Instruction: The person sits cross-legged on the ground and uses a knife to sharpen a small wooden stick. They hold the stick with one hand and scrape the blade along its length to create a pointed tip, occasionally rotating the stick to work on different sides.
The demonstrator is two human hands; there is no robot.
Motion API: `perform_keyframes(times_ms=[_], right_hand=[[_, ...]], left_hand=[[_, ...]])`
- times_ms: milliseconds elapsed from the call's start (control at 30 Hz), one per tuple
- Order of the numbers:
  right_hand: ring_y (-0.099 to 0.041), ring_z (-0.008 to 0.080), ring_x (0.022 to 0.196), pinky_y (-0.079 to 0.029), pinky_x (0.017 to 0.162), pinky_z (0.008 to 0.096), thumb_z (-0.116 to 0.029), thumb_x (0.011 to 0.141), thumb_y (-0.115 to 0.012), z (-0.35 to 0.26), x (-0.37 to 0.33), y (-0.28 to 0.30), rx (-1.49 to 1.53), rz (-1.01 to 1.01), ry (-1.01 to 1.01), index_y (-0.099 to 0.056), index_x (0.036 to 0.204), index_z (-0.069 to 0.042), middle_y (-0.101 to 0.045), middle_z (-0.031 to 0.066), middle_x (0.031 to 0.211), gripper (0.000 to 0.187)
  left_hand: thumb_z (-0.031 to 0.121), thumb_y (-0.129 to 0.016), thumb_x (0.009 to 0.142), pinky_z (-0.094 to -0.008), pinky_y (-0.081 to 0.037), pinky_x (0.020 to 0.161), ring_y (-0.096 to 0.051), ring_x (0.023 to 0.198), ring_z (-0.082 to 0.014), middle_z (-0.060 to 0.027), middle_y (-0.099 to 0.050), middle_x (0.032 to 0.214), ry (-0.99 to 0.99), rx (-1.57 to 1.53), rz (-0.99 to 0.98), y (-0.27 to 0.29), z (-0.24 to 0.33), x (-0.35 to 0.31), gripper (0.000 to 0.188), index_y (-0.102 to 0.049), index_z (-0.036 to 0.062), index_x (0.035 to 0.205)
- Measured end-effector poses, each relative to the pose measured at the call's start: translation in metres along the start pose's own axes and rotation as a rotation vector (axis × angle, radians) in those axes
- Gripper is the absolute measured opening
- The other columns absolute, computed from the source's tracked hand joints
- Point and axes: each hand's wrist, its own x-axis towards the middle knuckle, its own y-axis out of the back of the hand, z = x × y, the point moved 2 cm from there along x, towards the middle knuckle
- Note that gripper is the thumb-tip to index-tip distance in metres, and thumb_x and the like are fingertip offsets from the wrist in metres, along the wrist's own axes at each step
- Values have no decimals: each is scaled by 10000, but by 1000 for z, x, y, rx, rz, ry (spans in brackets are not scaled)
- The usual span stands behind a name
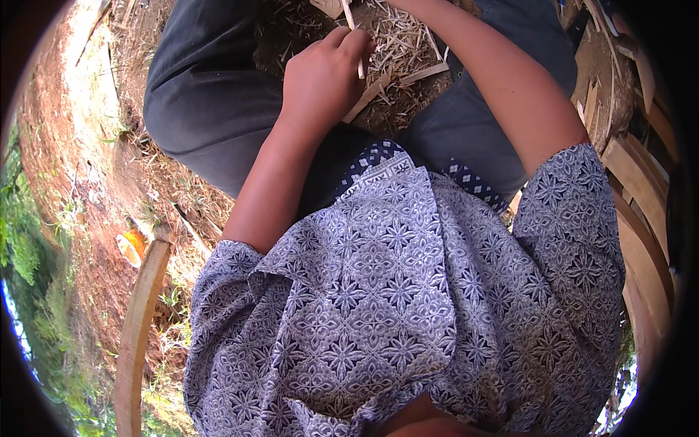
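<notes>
Bamboo sliver (358, 45), thin and pale, stands between the fingers (349, 42) of my left hand (320, 84), which close around it near its lower end, above my lap. I judge it light, stiff along its length yet easy to snap, with sharp edges, so a hold low down near the pinch seems best. My right hand runs out of view past the top edge; I cannot tell its state. Shavings (397, 36) litter the ground between my knees, split slats (641, 182) lie right.
</notes>
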Motion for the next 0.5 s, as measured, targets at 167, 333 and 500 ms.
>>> perform_keyframes(times_ms=[167, 333, 500], right_hand=[[-704, 369, 747, -536, 682, 475, -471, 855, -743, -13, -41, 37, 162, -285, 198, -708, 829, -69, -723, 189, 801, 404], [-714, 376, 778, -544, 695, 479, -502, 858, -740, -18, -49, 29, 31, -185, 173, -716, 841, -71, -728, 195, 819, 432], [-722, 381, 843, -553, 742, 494, -511, 871, -718, -26, -45, 14, 56, -122, 77, -731, 879, -88, -743, 193, 888, 423]], left_hand=[[221, -626, 1001, -457, -547, 644, -687, 779, -345, -78, -691, 932, -3, -13, 28, 2, -2, 0, 108, -663, 120, 1002], [231, -624, 1008, -462, -542, 642, -683, 773, -352, -92, -686, 905, 20, 1, 18, 1, -6, 4, 121, -650, 113, 996], [235, -635, 1005, -457, -542, 645, -681, 770, -357, -96, -685, 898, 8, 26, 11, -1, -9, 4, 128, -649, 108, 997]])
